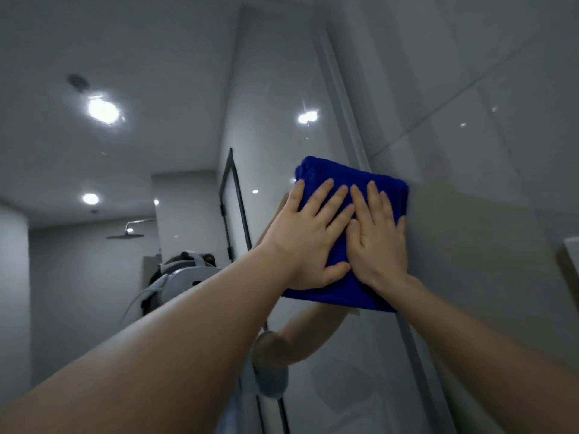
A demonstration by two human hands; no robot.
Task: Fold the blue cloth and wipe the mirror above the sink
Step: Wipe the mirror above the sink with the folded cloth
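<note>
I see the cloth (332, 175), folded into a thick square, pressed against the mirror (188, 73) and lying over its right edge beside the tiled wall (470, 126). My left hand (308, 236) lies flat on it with fingers straight and spread, gripping nothing. My right hand (377, 242) is flat just beside it, fingers straight too, the two hands touching near the middle of the cloth. The glass reflects ceiling lights (103, 110), a shower head (125, 235) and a dark-framed door (232, 198).
</note>
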